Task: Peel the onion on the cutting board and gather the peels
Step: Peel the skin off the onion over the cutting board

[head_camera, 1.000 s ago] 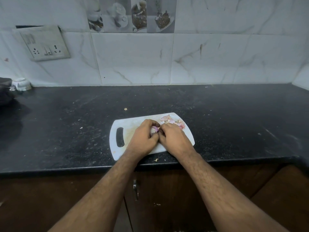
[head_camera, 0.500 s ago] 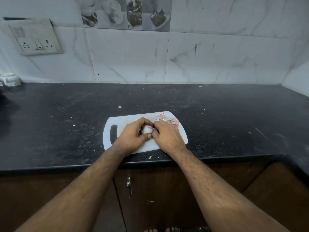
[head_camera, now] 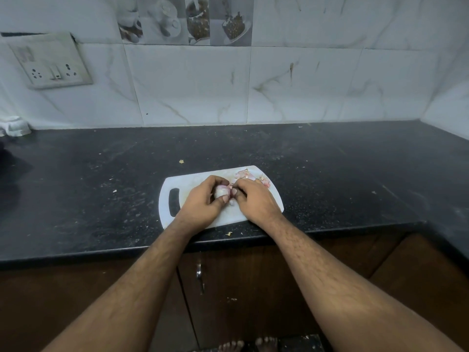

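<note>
- White plastic cutting board [head_camera: 193, 179] lies on the black countertop [head_camera: 330, 174]; loose pink peels [head_camera: 250, 175] sit at its far right corner
- Left hand [head_camera: 203, 201] grips the onion [head_camera: 222, 191] over the board; right hand [head_camera: 253, 199] pinches its skin

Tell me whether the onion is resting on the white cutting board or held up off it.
Cannot tell. The left hand grips the pale onion over the white plastic cutting board, hiding its underside.
</note>
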Demonstrator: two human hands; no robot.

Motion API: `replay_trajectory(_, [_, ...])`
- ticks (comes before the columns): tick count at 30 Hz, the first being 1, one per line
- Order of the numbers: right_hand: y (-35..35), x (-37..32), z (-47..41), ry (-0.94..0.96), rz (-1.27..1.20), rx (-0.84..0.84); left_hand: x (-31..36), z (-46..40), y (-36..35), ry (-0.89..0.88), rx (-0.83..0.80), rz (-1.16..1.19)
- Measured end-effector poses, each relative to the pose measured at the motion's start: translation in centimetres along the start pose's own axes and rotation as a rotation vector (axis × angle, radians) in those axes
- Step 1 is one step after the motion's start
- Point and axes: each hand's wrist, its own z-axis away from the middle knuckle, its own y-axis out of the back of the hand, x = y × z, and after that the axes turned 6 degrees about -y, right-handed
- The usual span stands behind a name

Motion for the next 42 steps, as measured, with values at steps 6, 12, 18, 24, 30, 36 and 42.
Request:
replay_trajectory(6, [0.0, 0.7, -0.2, 0.006, -0.172, 0.052, 0.0, -0.5, -0.1, 0.031, 0.044, -0.041])
replay_trajectory(12, [-0.2, 1.0, -0.6, -0.059, -0.176, 0.043, -0.1, -0.2, -0.4, 0.022, 0.052, -0.032])
replay_trajectory(18, [0.2, 0.8, -0.3, -0.067, -0.173, -0.019, -0.3, 0.0, -0.1, 0.040, 0.103, -0.005])
replay_trajectory(24, [0.1, 1.3, -0.4, -0.067, -0.362, -0.003, -0.1, 0.1, -0.3, 0.035, 0.092, -0.010])
replay_trajectory(30, [0.2, 1.3, -0.2, -0.069, -0.423, -0.014, 0.1, 0.1, -0.4, -0.027, 0.045, -0.038])
replay_trajectory(36, [0.3, 1.4, 0.0, -0.092, -0.456, -0.030, 0.4, 0.3, -0.4, -0.106, 0.026, -0.070])
replay_trajectory(42, [0.3, 0.7, 0.6, -0.015, -0.302, 0.038, 0.6, 0.4, -0.5, -0.102, 0.005, -0.072])
